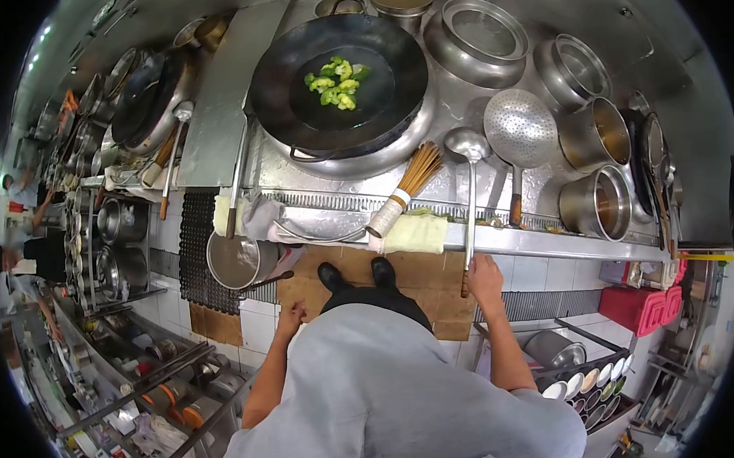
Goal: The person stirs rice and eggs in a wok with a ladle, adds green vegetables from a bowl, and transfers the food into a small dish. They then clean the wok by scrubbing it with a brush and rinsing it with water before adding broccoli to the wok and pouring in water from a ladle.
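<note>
Green broccoli pieces [340, 82] lie in the middle of a large black wok [272, 87] on the steel stove. My right hand [482, 278] is at the stove's front edge, its fingers round the wooden handle end of a steel ladle [467, 146], whose bowl rests on the stove top. My left hand [291, 318] hangs low beside my body, fingers curled; whether anything is in it is too small to tell. Left of the ladle, a bamboo brush [419, 171] leans over the edge on a pale folded cloth [416, 233]. A perforated strainer [520, 129] lies right of the ladle.
Steel pots [596, 133] with brownish liquid stand on the right of the stove. A large pot [236, 259] sits low, left of my feet. Red bins [633, 309] and a rack of small containers are at the lower right. People stand far left.
</note>
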`<state>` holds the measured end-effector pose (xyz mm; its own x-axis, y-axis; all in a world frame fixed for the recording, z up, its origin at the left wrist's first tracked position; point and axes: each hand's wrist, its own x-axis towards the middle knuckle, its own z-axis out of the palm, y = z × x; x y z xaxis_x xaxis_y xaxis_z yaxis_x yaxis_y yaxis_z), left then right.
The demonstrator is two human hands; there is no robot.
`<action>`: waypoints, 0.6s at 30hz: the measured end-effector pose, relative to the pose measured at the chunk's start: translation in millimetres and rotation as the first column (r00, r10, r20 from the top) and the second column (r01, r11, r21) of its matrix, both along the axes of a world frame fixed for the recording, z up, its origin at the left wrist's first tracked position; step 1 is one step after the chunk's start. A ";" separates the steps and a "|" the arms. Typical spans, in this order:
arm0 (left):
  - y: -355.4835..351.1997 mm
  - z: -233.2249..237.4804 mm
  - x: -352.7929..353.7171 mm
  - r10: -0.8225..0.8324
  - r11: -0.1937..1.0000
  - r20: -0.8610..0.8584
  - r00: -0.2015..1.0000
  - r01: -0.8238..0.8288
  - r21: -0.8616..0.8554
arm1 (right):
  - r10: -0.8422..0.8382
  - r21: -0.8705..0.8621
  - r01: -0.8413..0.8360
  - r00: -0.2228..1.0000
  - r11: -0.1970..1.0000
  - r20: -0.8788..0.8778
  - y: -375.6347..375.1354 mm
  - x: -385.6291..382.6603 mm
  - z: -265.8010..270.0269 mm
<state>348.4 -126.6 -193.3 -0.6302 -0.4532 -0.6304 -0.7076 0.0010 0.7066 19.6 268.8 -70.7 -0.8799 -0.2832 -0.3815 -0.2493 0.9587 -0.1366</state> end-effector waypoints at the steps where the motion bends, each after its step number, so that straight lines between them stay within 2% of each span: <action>1: -3.2 -0.9 -3.5 0.007 1.000 0.001 1.000 -0.007 -0.007 | -0.038 -0.277 0.020 0.998 0.961 -0.057 -13.4 -11.4 1.0; 2: -3.7 -1.9 -6.1 0.050 0.999 0.017 0.999 -0.050 -0.016 | -0.091 -0.531 0.024 0.991 0.847 -0.101 -26.1 -20.0 1.9; 4: -1.4 2.7 -13.7 0.093 0.995 0.058 0.994 -0.092 -0.025 | -0.011 -0.696 -0.075 0.993 0.714 -0.118 -62.1 -24.9 -26.5; 5: -2.9 -0.8 -13.4 0.097 0.995 0.053 0.994 -0.095 -0.028 | 0.080 -0.680 -0.202 0.975 0.705 -0.206 -79.7 -23.9 -29.6; 6: -5.8 -11.7 -6.5 -0.021 0.995 0.071 0.997 0.027 -0.091 | 0.136 -0.653 -0.313 0.942 0.690 -0.308 -95.1 -23.7 -34.7; 7: -4.4 -18.9 0.0 -0.136 0.977 0.099 0.986 0.150 -0.151 | 0.142 -0.655 -0.319 0.941 0.685 -0.308 -99.3 -21.7 -34.8; 9: -1.7 -26.3 16.3 -0.175 0.961 0.080 0.981 0.188 -0.203 | 0.155 -0.523 -0.277 0.952 0.806 -0.265 -102.8 -11.7 -33.7; 10: -0.8 -32.9 21.8 -0.216 0.942 0.051 0.975 0.222 -0.253 | 0.153 -0.526 -0.278 0.951 0.804 -0.268 -103.3 -11.0 -33.6; 11: -1.1 -62.8 43.5 -0.211 0.943 0.052 0.976 0.218 -0.254 | 0.137 -0.526 -0.272 0.950 0.806 -0.280 -100.6 -7.9 -33.8; 12: -4.7 -104.4 73.0 -0.006 0.999 -0.008 1.000 0.005 -0.033 | 0.124 -0.524 -0.266 0.949 0.809 -0.290 -97.4 -4.8 -34.4; 13: -7.3 -124.8 86.7 0.210 0.960 -0.024 0.977 -0.202 0.195 | 0.131 -0.525 -0.273 0.948 0.806 -0.291 -96.7 -5.6 -36.6; 14: -3.3 -116.6 86.0 0.223 0.957 -0.025 0.974 -0.214 0.193 | 0.124 -0.477 -0.238 0.958 0.846 -0.259 -96.1 -7.0 -40.1; 15: 3.1 -109.4 95.6 0.162 0.977 0.002 0.987 -0.160 0.141 | 0.123 -0.426 -0.215 0.965 0.879 -0.232 -96.5 -11.2 -42.8; 18: 21.9 -65.6 96.0 0.106 0.994 0.115 0.988 -0.101 -0.044 | 0.160 -0.425 -0.331 0.908 0.843 -0.388 -90.7 -24.2 -54.2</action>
